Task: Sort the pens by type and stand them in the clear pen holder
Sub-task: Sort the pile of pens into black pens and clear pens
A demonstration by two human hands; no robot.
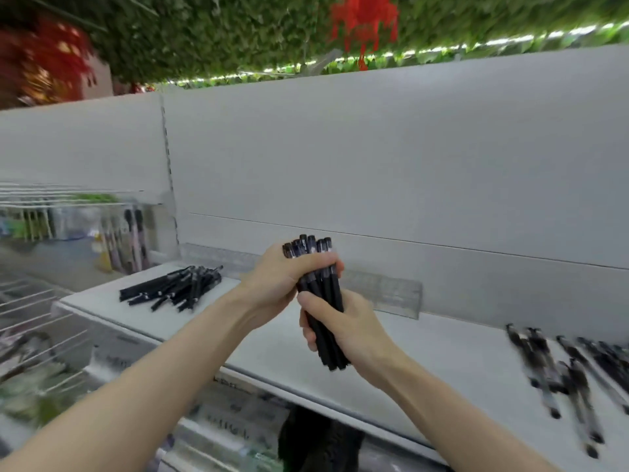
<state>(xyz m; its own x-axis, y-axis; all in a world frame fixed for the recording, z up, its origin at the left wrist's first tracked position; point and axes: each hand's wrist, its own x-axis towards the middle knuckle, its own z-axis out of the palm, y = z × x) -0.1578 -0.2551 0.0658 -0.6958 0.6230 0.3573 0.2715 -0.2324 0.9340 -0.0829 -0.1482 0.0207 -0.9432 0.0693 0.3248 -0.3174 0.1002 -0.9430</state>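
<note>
Bundle of black pens (308, 247) upright over the shelf (272, 345), clenched high by the left grip (272, 277), low by the right grip (350, 328). Best to tap ends level, then lower into the clear holder (384, 296) just behind, keeping them together.

A stationery shop: white display shelf (272, 338), slotted upright (169, 172), wire racks (37, 301) of packaged goods, overhead foliage (221, 35)

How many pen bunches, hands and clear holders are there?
Pen bunches: 3 (bundle of black pens gripped by both hands, pile of black pens at left, loose pens at right)
Hands: 2 (left hand, right hand)
Clear pen holder: 1
Total: 6
</note>
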